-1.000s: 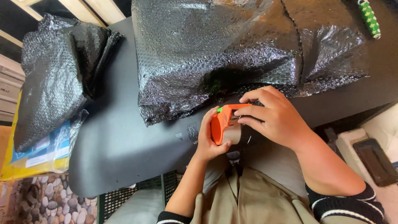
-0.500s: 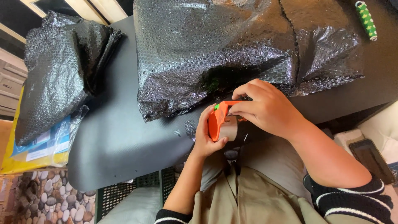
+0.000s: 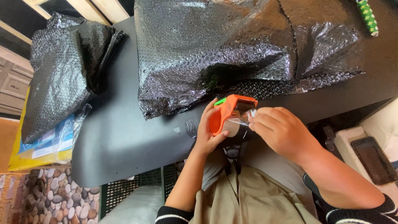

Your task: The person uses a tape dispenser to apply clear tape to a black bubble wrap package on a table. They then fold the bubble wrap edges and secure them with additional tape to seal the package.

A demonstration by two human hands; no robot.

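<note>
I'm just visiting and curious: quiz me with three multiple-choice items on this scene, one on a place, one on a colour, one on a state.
1. Where is the tape dispenser?
A. At the near edge of the table, in the hands
B. On the floor
C. On top of the big bundle

2. What colour is the dispenser's body?
A. Blue
B. Orange
C. White

3. What is the right hand doing?
A. Resting flat on the table
B. Pinching the clear tape's end at the dispenser
C. Holding a phone

Answers: 1 A, the left hand grips it by the dark table edge, in front of the black bubble-wrap bundle. 2 B, its frame is orange with a small green tab. 3 B, its fingertips meet the clear tape.
</note>
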